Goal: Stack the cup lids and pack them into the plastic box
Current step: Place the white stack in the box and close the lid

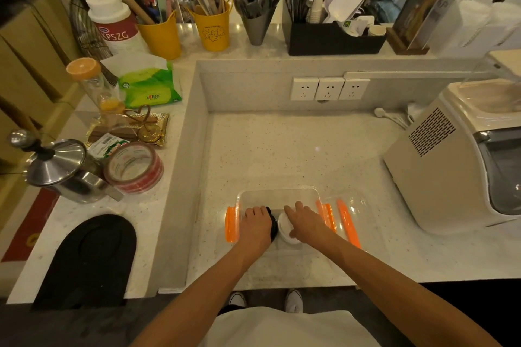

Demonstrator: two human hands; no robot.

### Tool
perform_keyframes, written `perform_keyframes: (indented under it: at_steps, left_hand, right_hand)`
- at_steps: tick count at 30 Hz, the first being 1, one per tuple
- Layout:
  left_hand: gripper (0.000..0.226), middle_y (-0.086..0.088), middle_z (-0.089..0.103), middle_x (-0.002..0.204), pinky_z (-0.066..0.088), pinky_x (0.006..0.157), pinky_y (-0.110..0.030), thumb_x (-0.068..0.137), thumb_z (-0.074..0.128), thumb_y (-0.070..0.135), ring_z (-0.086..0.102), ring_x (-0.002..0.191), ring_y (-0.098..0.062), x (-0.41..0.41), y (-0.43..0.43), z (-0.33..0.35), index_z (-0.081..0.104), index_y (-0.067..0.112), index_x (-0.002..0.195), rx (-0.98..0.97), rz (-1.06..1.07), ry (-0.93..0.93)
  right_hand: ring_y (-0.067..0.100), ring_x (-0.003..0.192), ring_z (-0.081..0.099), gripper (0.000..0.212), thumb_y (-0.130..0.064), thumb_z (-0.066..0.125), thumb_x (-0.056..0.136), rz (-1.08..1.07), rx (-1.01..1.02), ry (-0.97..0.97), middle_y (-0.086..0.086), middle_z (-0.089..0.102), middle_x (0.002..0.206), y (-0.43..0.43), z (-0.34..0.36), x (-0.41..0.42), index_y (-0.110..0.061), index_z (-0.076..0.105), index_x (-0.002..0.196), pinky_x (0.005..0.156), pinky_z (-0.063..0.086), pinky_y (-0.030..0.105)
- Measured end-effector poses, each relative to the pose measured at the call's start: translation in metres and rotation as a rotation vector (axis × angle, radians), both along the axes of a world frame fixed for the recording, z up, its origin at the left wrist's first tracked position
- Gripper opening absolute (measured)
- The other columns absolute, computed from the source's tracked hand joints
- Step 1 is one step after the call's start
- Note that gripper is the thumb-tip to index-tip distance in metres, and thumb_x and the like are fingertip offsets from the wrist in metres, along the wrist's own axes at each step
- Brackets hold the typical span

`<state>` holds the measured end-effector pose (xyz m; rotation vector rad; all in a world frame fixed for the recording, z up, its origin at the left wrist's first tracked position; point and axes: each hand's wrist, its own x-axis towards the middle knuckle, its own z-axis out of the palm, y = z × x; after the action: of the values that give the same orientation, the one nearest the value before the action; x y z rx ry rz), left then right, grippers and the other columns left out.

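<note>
The plastic box is a clear, shallow, rectangular tub with an orange clip on its left side, and it stands uncovered on the worktop near the front edge. Inside it a stack of black lids sits on the left, just beside a stack of white lids on the right. Each stack is mostly hidden, the black under the left hand and the white under the right hand. What seems to be the box's clear cover, with orange clips of its own, lies flat just right of the box.
</note>
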<state>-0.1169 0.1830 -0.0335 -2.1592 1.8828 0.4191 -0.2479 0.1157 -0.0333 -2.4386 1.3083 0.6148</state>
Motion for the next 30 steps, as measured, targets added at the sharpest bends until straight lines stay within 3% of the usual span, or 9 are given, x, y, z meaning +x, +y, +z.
perform_keyframes:
  at_steps: [6, 11, 14, 18, 20, 24, 27, 30]
  left_hand:
    - [0.057, -0.018, 0.054, 0.133, 0.044, 0.098, -0.036, 0.092, 0.065, 0.023, 0.053, 0.119, -0.031, 0.001, 0.000, 0.000, 0.041, -0.001, 0.138, 0.004, -0.002, 0.008]
    - [0.058, -0.019, 0.053, 0.134, 0.044, 0.099, -0.036, 0.092, 0.064, 0.020, 0.053, 0.120, -0.032, 0.001, -0.001, -0.001, 0.038, -0.001, 0.140, 0.018, -0.009, 0.006]
    - [0.056, -0.019, 0.054, 0.134, 0.044, 0.097, -0.035, 0.092, 0.064, 0.018, 0.053, 0.119, -0.031, 0.001, -0.001, -0.004, 0.040, -0.001, 0.139, 0.022, -0.013, -0.004]
    - [0.058, -0.018, 0.053, 0.135, 0.044, 0.099, -0.035, 0.092, 0.065, 0.020, 0.052, 0.121, -0.030, 0.001, -0.001, -0.006, 0.039, 0.001, 0.140, 0.016, -0.024, -0.008]
    - [0.058, -0.017, 0.053, 0.135, 0.042, 0.101, -0.036, 0.092, 0.064, 0.023, 0.051, 0.122, -0.030, 0.002, -0.001, -0.007, 0.040, 0.003, 0.141, 0.000, -0.034, -0.003]
    - [0.050, -0.016, 0.053, 0.135, 0.037, 0.101, -0.039, 0.094, 0.057, 0.026, 0.047, 0.123, -0.032, 0.001, -0.003, -0.007, 0.045, 0.008, 0.138, -0.037, -0.097, 0.019]
    - [0.045, -0.013, 0.058, 0.131, 0.029, 0.107, -0.042, 0.094, 0.055, 0.029, 0.046, 0.124, -0.032, -0.006, -0.015, -0.003, 0.051, 0.011, 0.134, -0.029, -0.150, 0.065]
    - [0.034, -0.012, 0.065, 0.125, 0.028, 0.107, -0.042, 0.095, 0.052, 0.027, 0.051, 0.121, -0.031, -0.012, -0.031, 0.000, 0.058, 0.010, 0.124, -0.008, -0.144, 0.091]
  right_hand:
    - [0.034, 0.115, 0.058, 0.074, -0.026, 0.071, 0.087, -0.054, 0.047, -0.001, 0.018, 0.040, 0.139, -0.001, 0.004, 0.001, -0.009, 0.032, 0.146, 0.093, 0.051, 0.039]
    - [0.031, 0.120, 0.057, 0.051, -0.006, 0.057, 0.093, -0.038, 0.032, 0.006, 0.014, 0.042, 0.146, 0.005, 0.012, -0.006, -0.006, 0.044, 0.142, 0.097, 0.048, 0.035]
    - [0.029, 0.129, 0.050, 0.047, -0.017, 0.047, 0.100, -0.058, 0.187, 0.059, 0.011, 0.042, 0.150, 0.019, 0.014, -0.001, -0.010, 0.043, 0.146, 0.106, 0.041, 0.035]
    - [0.030, 0.142, 0.033, 0.052, -0.026, 0.035, 0.105, -0.047, 0.340, 0.065, 0.009, 0.015, 0.163, 0.026, 0.018, 0.007, -0.012, 0.026, 0.154, 0.114, 0.033, 0.043]
    - [0.029, 0.143, 0.032, 0.050, -0.025, 0.033, 0.105, -0.088, 0.346, 0.037, 0.009, 0.023, 0.161, 0.029, 0.020, 0.007, -0.012, 0.029, 0.153, 0.113, 0.033, 0.042]
    - [0.029, 0.130, 0.050, 0.051, -0.042, 0.028, 0.104, -0.264, 0.285, -0.055, 0.008, 0.042, 0.152, 0.043, 0.014, 0.001, -0.017, 0.043, 0.146, 0.107, 0.041, 0.040]
    - [0.025, 0.109, 0.062, 0.052, -0.047, 0.026, 0.104, -0.253, 0.175, -0.054, 0.009, 0.063, 0.126, 0.051, 0.011, -0.006, -0.015, 0.059, 0.128, 0.094, 0.050, 0.036]
    - [0.022, 0.096, 0.064, 0.056, -0.051, 0.024, 0.102, -0.260, 0.029, -0.044, 0.007, 0.069, 0.107, 0.055, 0.012, -0.012, -0.014, 0.065, 0.110, 0.085, 0.050, 0.034]
